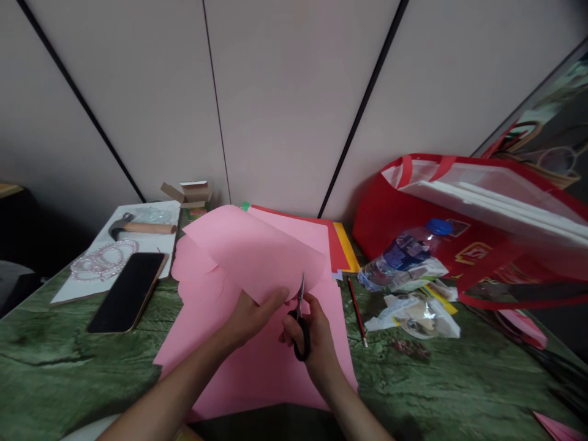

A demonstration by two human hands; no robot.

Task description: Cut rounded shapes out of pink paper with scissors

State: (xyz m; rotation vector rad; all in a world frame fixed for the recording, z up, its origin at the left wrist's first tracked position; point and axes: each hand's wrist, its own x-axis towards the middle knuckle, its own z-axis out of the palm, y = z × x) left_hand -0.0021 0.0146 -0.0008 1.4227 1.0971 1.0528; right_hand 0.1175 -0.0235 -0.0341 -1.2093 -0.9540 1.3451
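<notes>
My left hand [257, 315] grips the near edge of a curved pink paper sheet [257, 251], thumb on top and the other fingers hidden under it. My right hand [316, 337] has its thumb and fingers in the black handles of a pair of scissors [301, 312]. The blades point away from me and meet the sheet's lower right edge, just right of my left thumb. Below both hands lie more pink sheets [271, 373], some with wavy cut edges on the left. Behind them are red [337, 245] and yellow [349, 248] sheets.
To the left lie a phone [128, 294], a hammer [142, 227] and a string of beads [103, 260]. On the right are a pencil [357, 309], a tilted water bottle [399, 257], plastic packaging [418, 315] and a red bag [381, 202]. A wall [285, 110] stands behind the green table [390, 392].
</notes>
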